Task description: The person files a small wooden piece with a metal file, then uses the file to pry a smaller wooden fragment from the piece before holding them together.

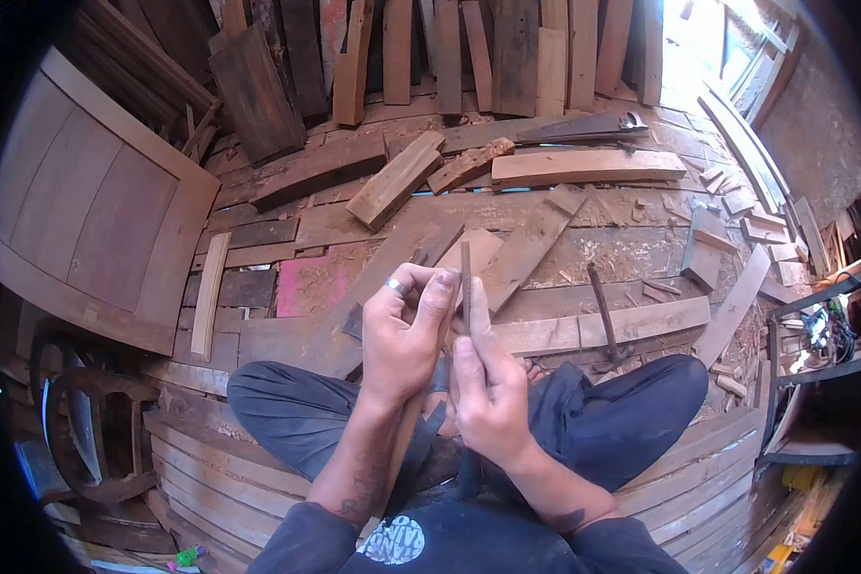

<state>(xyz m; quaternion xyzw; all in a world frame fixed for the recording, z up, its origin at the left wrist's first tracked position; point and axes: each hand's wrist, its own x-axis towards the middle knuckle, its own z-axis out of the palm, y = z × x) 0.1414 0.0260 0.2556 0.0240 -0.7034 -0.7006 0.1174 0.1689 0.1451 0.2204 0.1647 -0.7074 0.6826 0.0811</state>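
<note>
A thin strip (466, 266) is held roughly upright above the crossed legs (631, 411), between the two hands, its far end left free. It is grasped by the right hand (496, 411), index finger laid along its side and thumb set lower, presumably so that it is steadied and can be watched closely. The left hand (400, 330) is curled, thumb and fingers brought together beside the strip; whether the strip is gripped there too cannot be told. A longer wooden piece (406, 445) is seen beside the left forearm, its upper end hidden, so how it is supported cannot be made out. A hammer (600, 301) is laid across a pale board (655, 321) near the right leg, perhaps for easy reach. Long boards (517, 62) are stood on end at the back, probably so that floor space is spared
</note>
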